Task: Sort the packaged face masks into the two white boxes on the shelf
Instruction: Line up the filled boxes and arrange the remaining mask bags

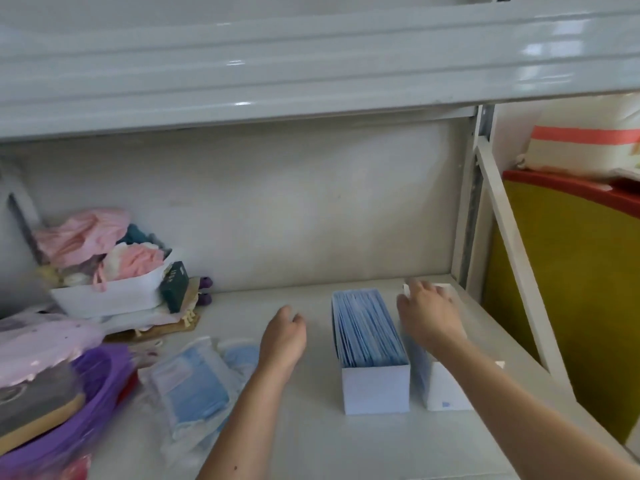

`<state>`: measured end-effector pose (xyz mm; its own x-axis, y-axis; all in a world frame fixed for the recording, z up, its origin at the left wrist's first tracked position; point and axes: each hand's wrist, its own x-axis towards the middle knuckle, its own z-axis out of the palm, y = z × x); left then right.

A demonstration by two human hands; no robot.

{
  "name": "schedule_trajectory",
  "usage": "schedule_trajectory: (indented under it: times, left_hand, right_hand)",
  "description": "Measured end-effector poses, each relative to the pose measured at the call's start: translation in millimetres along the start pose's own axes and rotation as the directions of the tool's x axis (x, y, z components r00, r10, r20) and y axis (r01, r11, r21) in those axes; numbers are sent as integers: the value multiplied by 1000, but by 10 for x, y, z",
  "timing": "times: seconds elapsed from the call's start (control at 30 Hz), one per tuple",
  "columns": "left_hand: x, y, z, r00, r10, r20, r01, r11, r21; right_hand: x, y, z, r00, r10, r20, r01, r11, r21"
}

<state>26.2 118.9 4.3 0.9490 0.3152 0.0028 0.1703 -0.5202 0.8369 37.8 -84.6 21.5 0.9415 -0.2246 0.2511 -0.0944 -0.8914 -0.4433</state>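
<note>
Loose masks: clear-wrapped blue face masks (194,382), lower left of frame — just left of the left hand (282,336), long axis running away.
Left hand: relaxed, empty — nearer.
Right hand (427,311): over the right white cardboard box (446,393); grip unclear.
Full box: left white cardboard box (375,388), centre.

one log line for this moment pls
left hand idle over shelf | right hand over right box | left box full | loose masks left

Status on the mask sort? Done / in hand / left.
Done: the left white box stands packed with blue masks on edge. In hand: the right hand reaches over the right white box, which already holds some blue packs; whether it holds one, I cannot tell. The left hand hovers empty over the shelf. Left: a loose pile of packaged masks lies left of the boxes.
</note>
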Motion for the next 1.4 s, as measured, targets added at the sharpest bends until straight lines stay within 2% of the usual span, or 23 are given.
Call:
schedule_trajectory:
  times: [0.1,0.23,0.33,0.4,0.53,0.7,0.87,1.0,1.17,1.3,1.4]
  left_hand:
    - [98,-223,-463,992,-55,-110,57,998,14]
    - [137,-757,-971,951,-213,-225,204,977,-66]
    - [88,-1151,-1187,898,-360,-251,358,932,-57]
    - [74,-1401,-1212,865,-432,-256,412,902,-131]
    - [44,-1665,-1097,869,-438,-230,352,874,-335]
    - [70,-1523,-983,893,-371,-255,263,890,-373]
    - [-43,-1191,-898,919,-295,-261,219,933,-284]
    - [9,-1113,-794,913,-305,-271,271,950,-156]
    - [-24,-879,-649,960,-175,-218,102,945,-310]
    - [-4,-779,-549,983,-121,-136,93,976,-198]
    - [82,-900,-551,973,-205,-107,203,979,-23]
  right_hand:
    - [-170,-636,209,970,-233,73,221,965,143]
    - [-479,-1317,642,879,-390,274,293,895,336]
    - [-708,-1601,965,801,-405,441,277,903,328]
    - [-824,-1685,1154,764,-365,533,238,926,293]
    - [-972,-1711,1384,694,-305,652,188,951,245]
    - [-970,-1709,1370,712,-247,657,74,957,280]
    - [-956,-1623,1317,770,-216,601,3,942,335]
    - [-962,-1543,1271,812,-242,531,13,917,398]
    - [-983,-1386,1189,895,-230,382,-5,852,524]
    - [-1015,-1190,1144,906,-201,373,-20,859,512]
    - [-1044,-1052,1181,894,-147,423,-66,891,449]
